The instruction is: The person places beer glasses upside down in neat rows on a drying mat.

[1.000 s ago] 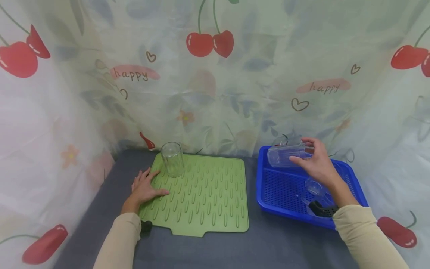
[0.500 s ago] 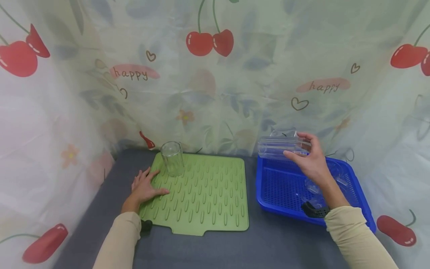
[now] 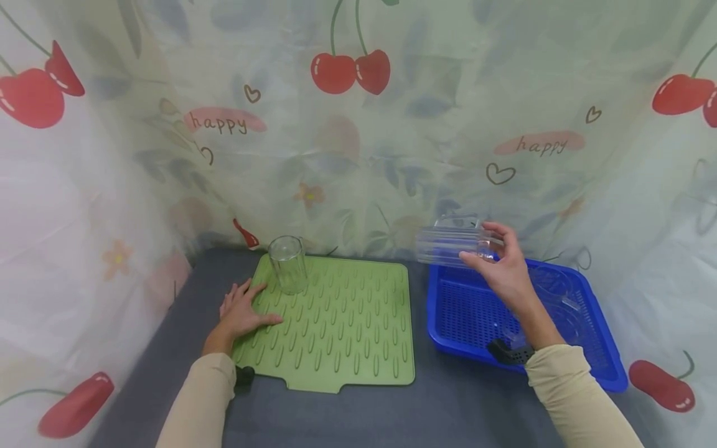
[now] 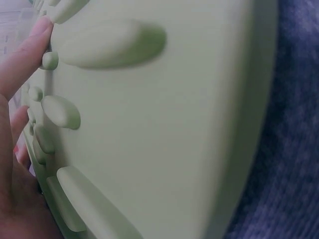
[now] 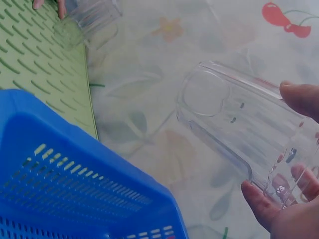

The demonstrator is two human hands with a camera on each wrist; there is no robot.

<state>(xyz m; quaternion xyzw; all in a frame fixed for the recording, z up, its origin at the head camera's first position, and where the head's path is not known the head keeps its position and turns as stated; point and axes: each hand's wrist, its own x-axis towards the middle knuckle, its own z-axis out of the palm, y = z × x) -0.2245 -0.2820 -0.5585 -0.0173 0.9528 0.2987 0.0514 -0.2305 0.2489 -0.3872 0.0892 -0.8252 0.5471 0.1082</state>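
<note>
Over the far left corner of the blue basket (image 3: 456,348), the fingers of the right hand (image 3: 506,274) grip a clear mug (image 3: 442,246) on its side, one end jutting past the basket. Inside the basket lies more clear glassware (image 3: 560,308), partly hidden and too faint to count. Left of the basket, a green mat (image 3: 347,323) on the dark surface (image 3: 420,414) bears a second mug (image 3: 288,267), standing toward the side away from the basket, where the left hand (image 3: 242,314) rests on the mat's edge, its fingers spread.
</note>
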